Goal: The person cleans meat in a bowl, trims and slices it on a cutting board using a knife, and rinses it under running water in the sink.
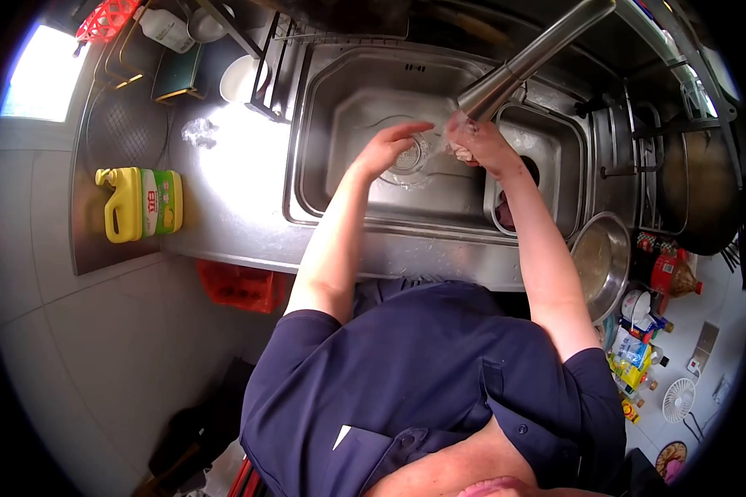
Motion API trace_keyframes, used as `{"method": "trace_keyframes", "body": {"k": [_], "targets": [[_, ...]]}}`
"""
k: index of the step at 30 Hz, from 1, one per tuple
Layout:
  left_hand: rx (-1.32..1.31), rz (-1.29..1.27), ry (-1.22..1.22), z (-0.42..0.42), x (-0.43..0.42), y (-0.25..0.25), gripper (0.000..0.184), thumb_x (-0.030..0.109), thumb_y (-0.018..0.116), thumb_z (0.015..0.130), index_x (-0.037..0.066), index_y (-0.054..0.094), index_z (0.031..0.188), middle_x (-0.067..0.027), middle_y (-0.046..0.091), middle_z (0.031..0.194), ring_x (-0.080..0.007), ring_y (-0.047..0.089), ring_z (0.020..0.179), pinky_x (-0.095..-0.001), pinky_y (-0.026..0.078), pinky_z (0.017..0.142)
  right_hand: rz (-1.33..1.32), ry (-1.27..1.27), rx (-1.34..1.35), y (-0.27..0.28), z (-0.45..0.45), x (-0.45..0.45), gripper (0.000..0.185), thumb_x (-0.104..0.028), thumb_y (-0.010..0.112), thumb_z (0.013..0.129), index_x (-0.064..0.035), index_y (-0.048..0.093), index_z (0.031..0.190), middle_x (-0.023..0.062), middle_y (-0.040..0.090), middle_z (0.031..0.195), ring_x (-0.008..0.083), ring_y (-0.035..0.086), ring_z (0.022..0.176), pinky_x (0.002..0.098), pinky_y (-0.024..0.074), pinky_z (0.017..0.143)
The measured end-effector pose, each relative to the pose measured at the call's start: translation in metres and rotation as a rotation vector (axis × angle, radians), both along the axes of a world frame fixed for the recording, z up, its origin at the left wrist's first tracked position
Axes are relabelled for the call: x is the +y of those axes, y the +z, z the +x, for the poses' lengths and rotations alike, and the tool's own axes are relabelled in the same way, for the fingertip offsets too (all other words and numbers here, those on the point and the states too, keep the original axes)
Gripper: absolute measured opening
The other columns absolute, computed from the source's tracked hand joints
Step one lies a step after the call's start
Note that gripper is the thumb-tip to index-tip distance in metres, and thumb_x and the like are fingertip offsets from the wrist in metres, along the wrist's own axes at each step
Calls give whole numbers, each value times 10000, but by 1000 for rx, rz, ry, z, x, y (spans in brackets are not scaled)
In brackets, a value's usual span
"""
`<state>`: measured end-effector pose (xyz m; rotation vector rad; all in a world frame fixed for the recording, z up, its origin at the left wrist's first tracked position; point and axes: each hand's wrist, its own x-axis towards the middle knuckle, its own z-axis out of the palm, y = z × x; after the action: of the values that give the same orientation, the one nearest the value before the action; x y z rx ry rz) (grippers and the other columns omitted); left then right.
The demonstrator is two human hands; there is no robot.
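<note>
My left hand [383,151] is over the large sink basin [348,103], its fingers stretched out and nothing in them. Below its fingertips lies the round drain [412,157], with water around it. My right hand [487,147] is right under the end of the metal faucet [497,89], and water runs over it. Its fingers are closed around a small pale lump [461,152], whose kind I cannot make out. In the smaller basin [547,137], partly behind my right forearm, sits a dark reddish thing [504,214].
A yellow detergent jug [145,205] stands on the counter at left, near crumpled clear plastic [199,132] and a white bowl [242,80]. A metal bowl [598,257] is beside my right arm. Racks flank the sink. A red crate [240,286] is below the counter.
</note>
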<state>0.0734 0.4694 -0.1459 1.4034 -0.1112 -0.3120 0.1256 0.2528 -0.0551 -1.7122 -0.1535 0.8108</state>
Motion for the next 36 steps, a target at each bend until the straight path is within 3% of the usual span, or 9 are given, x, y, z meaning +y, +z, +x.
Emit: {"method": "trace_keyframes", "body": {"k": [5, 9, 12, 17, 23, 26, 29, 32, 36], "targets": [[154, -97, -118, 14, -33, 36, 463, 291, 557, 954, 12, 516, 1323, -88, 567, 1269, -172, 490, 1185, -308, 354, 1034, -2, 2, -25, 1, -2, 9, 106, -131, 577, 869, -87, 590, 964, -45, 532, 742, 33, 464, 597, 200, 335, 463], [322, -287, -165, 18, -32, 26, 326, 311, 554, 960, 44, 583, 1144, -7, 591, 855, -84, 542, 709, -244, 433, 606, 44, 23, -150, -8, 2, -7, 218, -242, 602, 875, -53, 634, 979, -10, 593, 759, 64, 510, 616, 235, 394, 521], [257, -167, 5, 10, -47, 33, 303, 364, 578, 937, 86, 624, 1047, 61, 476, 686, -42, 372, 507, -222, 263, 446, 27, -69, -234, -8, -3, -2, 213, -226, 593, 890, -34, 628, 976, 6, 599, 769, 80, 525, 644, 251, 425, 558], [275, -186, 306, 3, -58, 48, 396, 443, 492, 963, 77, 613, 873, 33, 440, 569, -60, 339, 426, -239, 237, 385, 153, -280, 105, -19, -12, 17, 200, -223, 574, 905, -32, 618, 940, -14, 550, 698, 65, 483, 571, 236, 381, 485], [350, -425, 339, -2, -61, 47, 415, 448, 461, 976, 86, 560, 798, 15, 443, 565, -67, 328, 420, -247, 232, 383, 28, -266, -688, -40, -19, 40, 334, -342, 613, 907, -12, 630, 856, 31, 598, 717, 86, 545, 606, 254, 391, 469], [267, -570, 226, -10, -60, 47, 359, 404, 447, 989, 88, 544, 850, 15, 437, 583, -65, 322, 438, -241, 226, 390, -154, -174, -327, -11, -13, 27, 333, -326, 573, 917, -2, 644, 943, 106, 673, 791, 233, 648, 747, 345, 499, 670], [169, -509, 239, -8, -58, 55, 295, 358, 444, 992, 82, 534, 943, 10, 433, 613, -62, 318, 456, -240, 221, 398, 82, -239, 114, -14, -5, 15, 292, -286, 587, 920, 2, 633, 913, 70, 633, 787, 131, 601, 764, 279, 476, 667], [231, -406, 205, -5, -56, 67, 260, 328, 452, 988, 77, 519, 1002, 1, 439, 638, -63, 322, 462, -239, 229, 404, -26, -151, -484, -40, -12, 30, 322, -333, 597, 868, -80, 666, 1055, 148, 682, 861, 272, 665, 806, 379, 501, 674], [285, -384, 219, -3, -63, 57, 247, 305, 454, 987, 70, 507, 1040, -11, 455, 652, -71, 341, 465, -229, 247, 405, -138, -197, -498, -12, -22, 34, 292, -234, 519, 934, -25, 611, 1117, 140, 657, 859, 215, 638, 839, 310, 494, 768]]}}
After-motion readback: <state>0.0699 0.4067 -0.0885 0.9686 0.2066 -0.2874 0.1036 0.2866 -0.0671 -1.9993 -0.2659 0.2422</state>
